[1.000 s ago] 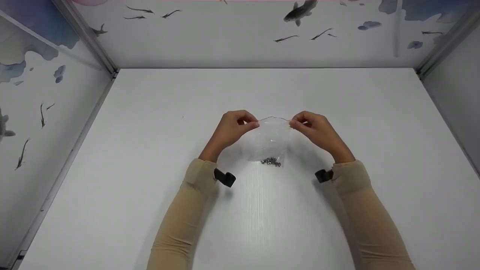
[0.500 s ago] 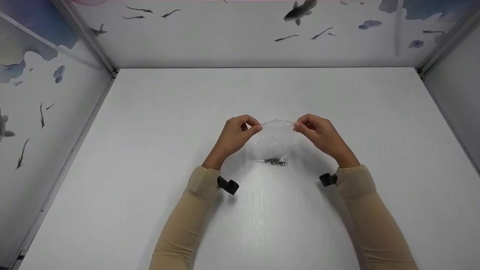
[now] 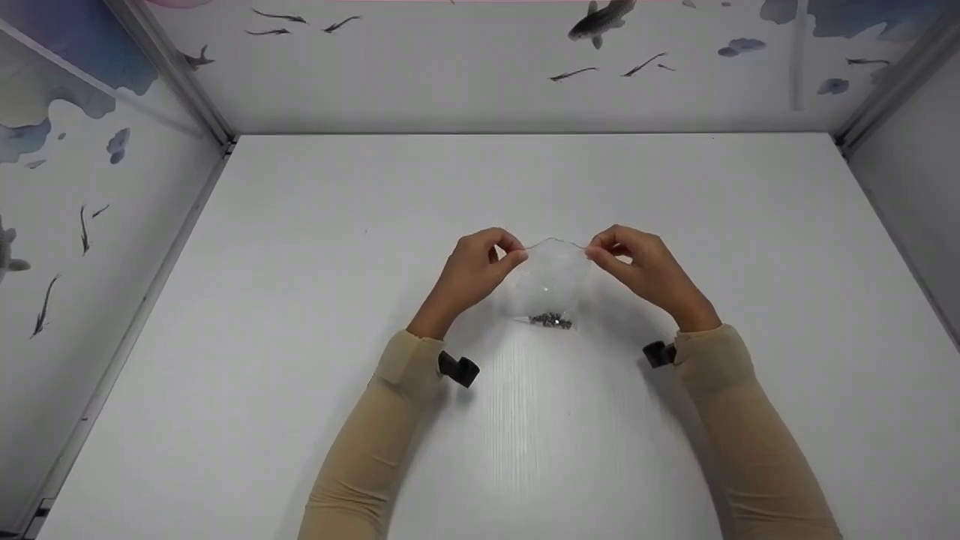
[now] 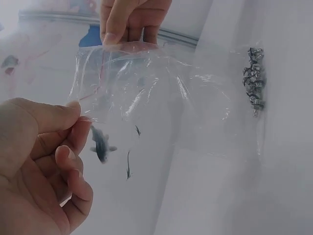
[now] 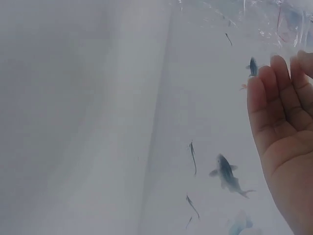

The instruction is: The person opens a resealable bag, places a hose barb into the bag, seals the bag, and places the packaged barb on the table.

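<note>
A clear plastic zip bag (image 3: 547, 281) hangs between the two hands, with a red line along its top edge. My left hand (image 3: 484, 266) pinches one top corner between thumb and index finger; the other fingers curl loosely in the left wrist view. The opposite top corner is pinched by my right hand (image 3: 634, 266). Small shiny metal parts (image 4: 254, 81), like little screws or nuts, lie bunched along the bag's bottom. In the right wrist view only a strip of the bag (image 5: 264, 22) shows, above the fingers.
A white table (image 3: 300, 375) spreads beneath the hands. White panels printed with fish stand behind it (image 3: 450, 75) and on the left (image 3: 45, 225); a plain panel (image 3: 915, 172) bounds the right. Each sleeve cuff carries a black wrist camera, the left one (image 3: 459, 370) and the right one (image 3: 658, 354).
Both hands, still pinching the bag's corners, have shifted slightly to the right and a little nearer the body since a second ago. Over the last half second they barely move.
</note>
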The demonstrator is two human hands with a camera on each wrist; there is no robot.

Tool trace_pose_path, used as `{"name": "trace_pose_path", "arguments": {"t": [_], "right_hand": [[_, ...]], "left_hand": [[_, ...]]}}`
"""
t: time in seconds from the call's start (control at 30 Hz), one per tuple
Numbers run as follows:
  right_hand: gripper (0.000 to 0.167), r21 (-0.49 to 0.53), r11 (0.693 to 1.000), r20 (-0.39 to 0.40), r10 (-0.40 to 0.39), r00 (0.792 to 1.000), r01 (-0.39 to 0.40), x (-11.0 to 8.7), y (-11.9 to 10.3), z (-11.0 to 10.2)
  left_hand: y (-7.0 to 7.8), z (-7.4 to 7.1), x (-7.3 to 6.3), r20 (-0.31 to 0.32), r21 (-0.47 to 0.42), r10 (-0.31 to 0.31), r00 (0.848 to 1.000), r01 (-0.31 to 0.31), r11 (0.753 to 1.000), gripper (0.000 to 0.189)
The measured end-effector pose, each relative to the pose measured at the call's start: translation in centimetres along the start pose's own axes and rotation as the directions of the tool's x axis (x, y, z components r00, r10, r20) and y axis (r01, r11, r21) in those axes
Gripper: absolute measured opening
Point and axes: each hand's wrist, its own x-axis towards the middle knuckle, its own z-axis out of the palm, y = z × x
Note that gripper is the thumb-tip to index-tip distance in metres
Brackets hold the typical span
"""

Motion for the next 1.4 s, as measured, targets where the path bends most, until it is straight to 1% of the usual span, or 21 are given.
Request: {"name": "trace_pose_path", "arguments": {"t": [0.17,0.33,0.5,0.63,0.73,0.83,0.97,1.13,1.23,1.4], "right_hand": [[0.009,0.002,0.999,0.042,-0.035,0.998,0.035,-0.1,-0.1,-0.3],[0.01,-0.036,0.998,0.052,-0.05,0.997,0.051,0.0,-0.3,-0.4],[0.01,-0.072,0.996,0.048,-0.046,0.998,0.05,0.0,-0.3,-0.2],[0.01,-0.096,0.994,0.039,-0.041,0.998,0.045,-0.1,-0.2,0.0],[0.008,-0.084,0.995,0.027,-0.058,0.998,0.06,-0.2,-0.2,0.0],[0.007,-0.066,0.994,0.018,-0.082,0.996,0.083,-0.1,-0.2,0.0],[0.01,-0.051,0.997,0.031,-0.063,0.998,0.065,-0.1,0.0,0.0],[0.013,-0.016,1.0,0.078,-0.01,0.997,0.012,-0.1,0.2,-0.1],[0.013,-0.008,1.0,0.098,-0.001,0.995,0.002,-0.1,0.0,-0.2],[0.014,-0.037,0.999,0.128,0.011,0.992,-0.006,-0.1,-0.3,0.0]], "left_hand": [[-0.1,0.1,0.0,0.016,-0.037,0.007,1.0,-0.007,0.999,0.017],[0.1,0.1,0.1,0.027,-0.046,-0.003,1.0,0.005,0.999,0.015],[0.2,0.3,0.2,0.035,-0.007,-0.007,0.999,0.007,1.0,0.014],[0.1,0.5,0.2,0.023,0.044,0.009,1.0,-0.01,0.999,0.015],[0.0,0.6,0.1,0.005,0.085,0.037,0.999,-0.037,0.996,0.015],[-0.1,0.7,0.0,-0.008,0.099,0.055,0.998,-0.054,0.994,0.015],[-0.3,0.8,0.0,-0.012,0.088,0.048,0.999,-0.047,0.995,0.016],[-0.6,0.8,0.0,0.012,0.071,0.032,0.999,-0.033,0.997,0.017],[-0.6,0.9,0.1,0.012,0.057,0.034,0.999,-0.034,0.998,0.015],[-0.8,1.2,0.2,0.015,0.016,0.029,0.999,-0.029,0.999,0.014]]}}
